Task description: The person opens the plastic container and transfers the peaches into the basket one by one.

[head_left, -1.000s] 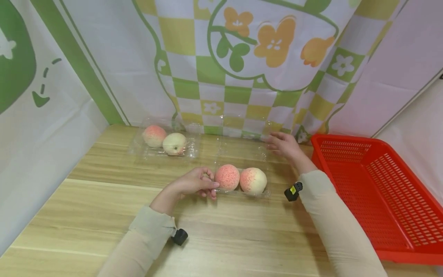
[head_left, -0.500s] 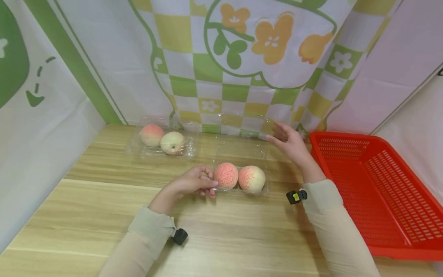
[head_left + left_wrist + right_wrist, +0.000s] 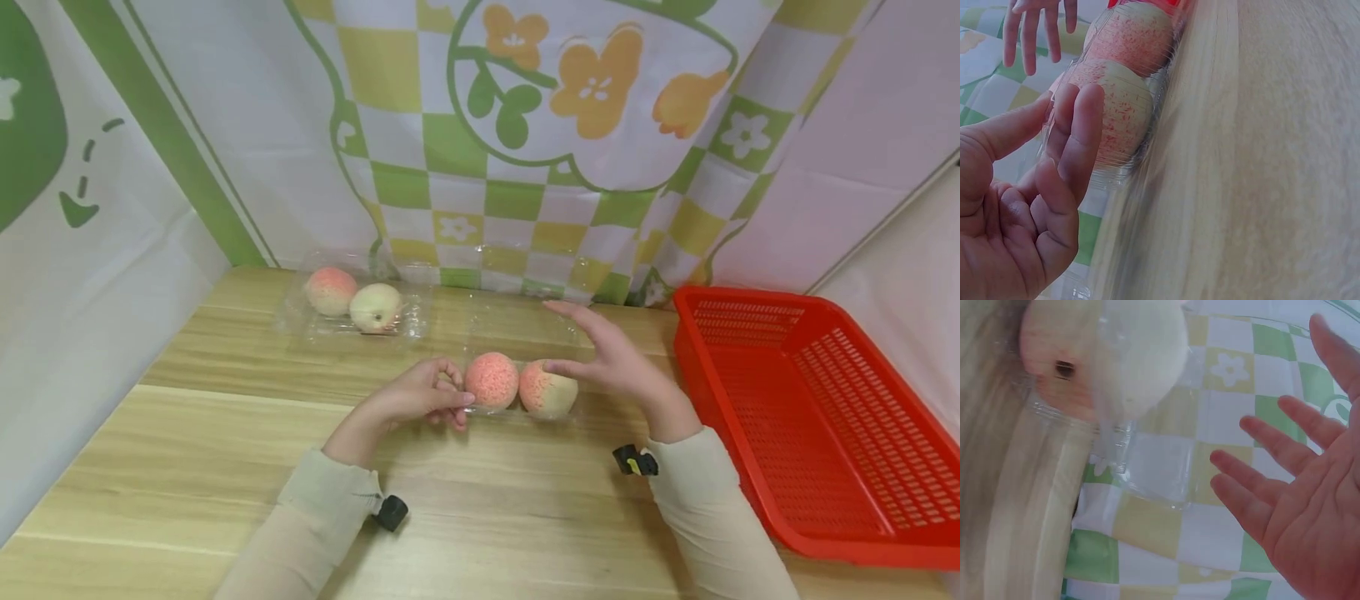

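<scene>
Wooden desk (image 3: 517, 517) under clear box (image 3: 510, 333). Left hand (image 3: 422, 393): grip pinching box's left edge. Right hand (image 3: 617, 360): grip wide, near box's right peach (image 3: 546, 397).

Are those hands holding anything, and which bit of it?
The left hand pinches the nearer clear box by its left edge, beside the pinker peach. The right hand holds nothing; its fingers are spread.

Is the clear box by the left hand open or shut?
The clear box is open: the head view shows its lid back behind the two peaches, not over them.
</scene>
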A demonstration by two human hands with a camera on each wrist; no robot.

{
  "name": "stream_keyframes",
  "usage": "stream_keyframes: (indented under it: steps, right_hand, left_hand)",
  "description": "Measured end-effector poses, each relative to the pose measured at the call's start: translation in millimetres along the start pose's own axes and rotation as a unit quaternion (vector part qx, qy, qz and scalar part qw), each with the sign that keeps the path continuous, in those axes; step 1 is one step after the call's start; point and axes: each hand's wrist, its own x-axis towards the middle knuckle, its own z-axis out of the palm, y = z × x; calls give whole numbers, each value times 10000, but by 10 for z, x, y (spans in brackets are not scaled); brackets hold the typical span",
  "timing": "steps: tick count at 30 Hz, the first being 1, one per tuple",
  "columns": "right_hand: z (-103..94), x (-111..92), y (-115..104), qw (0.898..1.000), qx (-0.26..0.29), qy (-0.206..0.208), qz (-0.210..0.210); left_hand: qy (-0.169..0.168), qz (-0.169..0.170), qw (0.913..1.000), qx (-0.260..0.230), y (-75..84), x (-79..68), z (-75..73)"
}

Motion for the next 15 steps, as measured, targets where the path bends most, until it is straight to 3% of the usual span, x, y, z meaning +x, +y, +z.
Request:
stream_keyframes:
  steps: [15]
  right_hand:
    - [231, -46, 187, 9980, -20, -559, -280]
  left_hand:
    - [-15, -93, 10000, 26, 12, 7, -6]
